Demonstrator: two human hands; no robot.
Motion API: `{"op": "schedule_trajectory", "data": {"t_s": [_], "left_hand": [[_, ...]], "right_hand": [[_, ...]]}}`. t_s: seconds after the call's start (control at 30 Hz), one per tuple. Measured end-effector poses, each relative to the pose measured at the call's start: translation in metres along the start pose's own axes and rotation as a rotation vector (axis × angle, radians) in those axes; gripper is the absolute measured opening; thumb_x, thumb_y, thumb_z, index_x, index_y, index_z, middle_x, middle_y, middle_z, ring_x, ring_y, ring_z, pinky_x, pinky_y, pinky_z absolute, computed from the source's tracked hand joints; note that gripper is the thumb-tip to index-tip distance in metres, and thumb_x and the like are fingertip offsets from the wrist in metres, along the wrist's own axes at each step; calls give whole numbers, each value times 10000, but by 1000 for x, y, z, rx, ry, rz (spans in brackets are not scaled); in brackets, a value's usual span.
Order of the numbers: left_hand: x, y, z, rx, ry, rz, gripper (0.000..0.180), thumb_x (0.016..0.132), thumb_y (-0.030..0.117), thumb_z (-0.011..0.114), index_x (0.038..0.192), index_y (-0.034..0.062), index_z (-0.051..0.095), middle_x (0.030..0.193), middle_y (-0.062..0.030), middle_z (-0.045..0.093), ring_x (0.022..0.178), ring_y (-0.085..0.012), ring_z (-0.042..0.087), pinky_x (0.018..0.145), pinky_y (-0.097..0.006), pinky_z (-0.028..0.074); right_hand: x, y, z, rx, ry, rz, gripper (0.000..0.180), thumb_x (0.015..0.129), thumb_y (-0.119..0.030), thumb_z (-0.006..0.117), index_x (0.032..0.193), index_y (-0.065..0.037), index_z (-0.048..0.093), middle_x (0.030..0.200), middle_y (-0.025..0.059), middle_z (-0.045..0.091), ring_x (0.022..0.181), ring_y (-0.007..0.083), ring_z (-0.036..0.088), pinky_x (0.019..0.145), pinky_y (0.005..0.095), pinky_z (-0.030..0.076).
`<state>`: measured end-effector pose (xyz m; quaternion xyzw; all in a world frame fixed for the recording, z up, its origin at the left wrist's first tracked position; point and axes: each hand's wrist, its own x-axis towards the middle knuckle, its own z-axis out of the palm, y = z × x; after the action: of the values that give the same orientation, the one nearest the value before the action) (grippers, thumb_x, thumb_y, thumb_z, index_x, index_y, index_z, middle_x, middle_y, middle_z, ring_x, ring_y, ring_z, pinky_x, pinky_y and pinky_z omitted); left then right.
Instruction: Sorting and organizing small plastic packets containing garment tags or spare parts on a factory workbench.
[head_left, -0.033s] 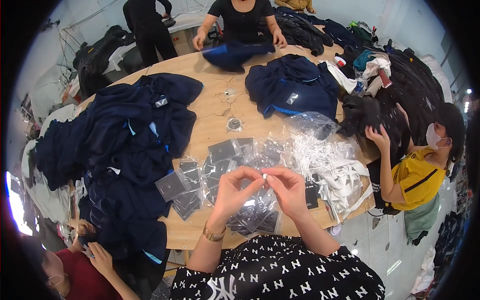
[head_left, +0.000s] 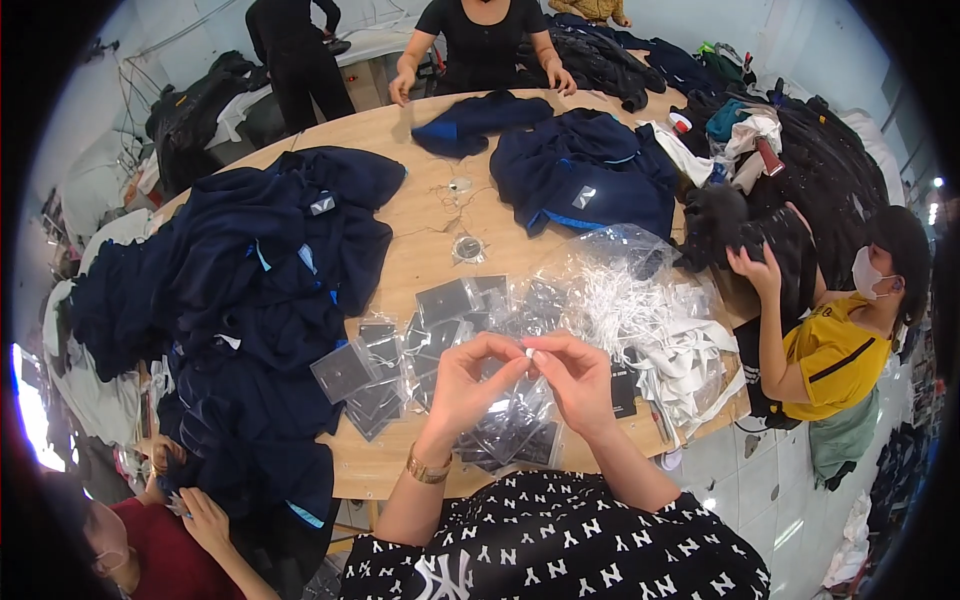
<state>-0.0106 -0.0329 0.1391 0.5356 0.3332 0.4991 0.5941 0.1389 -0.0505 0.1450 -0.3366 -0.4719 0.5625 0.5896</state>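
My left hand point(head_left: 468, 385) and my right hand point(head_left: 577, 385) meet over the near part of the table, both closed in a pinch. Between their fingertips is a small white piece point(head_left: 529, 353), too small to name exactly. Under and around my hands lie several flat dark cards in transparent plastic bags point(head_left: 447, 301). Just right of my right hand, a heap of white strings point(head_left: 627, 311) rests on a transparent plastic sheet, with white fabric strips point(head_left: 690, 362) beside it.
Dark blue garments pile up on the left point(head_left: 270, 240), and another such pile point(head_left: 590, 175) stands farther back. Across the table a person point(head_left: 487, 45) handles a dark blue garment point(head_left: 480, 122). A person in yellow point(head_left: 835, 355) holds black fabric; one in dark red point(head_left: 175, 550) works at lower left.
The far person's dark blue garment has come down flatter onto the table. At right, the person in yellow has shifted the black fabric slightly. My hands have stayed in place.
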Motion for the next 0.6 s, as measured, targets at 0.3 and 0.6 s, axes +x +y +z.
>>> {"op": "schedule_trajectory", "data": {"t_s": [0.3, 0.6], "left_hand": [[0, -4, 4, 9, 34, 9, 76, 759, 20, 642, 819, -7, 604, 826, -48, 615, 778, -91, 545, 726, -231, 429], [-4, -2, -1, -46, 81, -69, 96, 769, 16, 635, 845, -33, 603, 796, -53, 613, 752, -89, 552, 690, -219, 447]], "right_hand": [[-1, -2, -1, -67, -9, -24, 162, 822, 52, 521, 954, 39, 613, 890, 65, 553, 771, 90, 541, 661, 198, 453], [7, 1, -7, 91, -46, 208, 147, 826, 13, 541, 946, 38, 623, 806, 49, 581, 684, 83, 543, 617, 195, 444]]}}
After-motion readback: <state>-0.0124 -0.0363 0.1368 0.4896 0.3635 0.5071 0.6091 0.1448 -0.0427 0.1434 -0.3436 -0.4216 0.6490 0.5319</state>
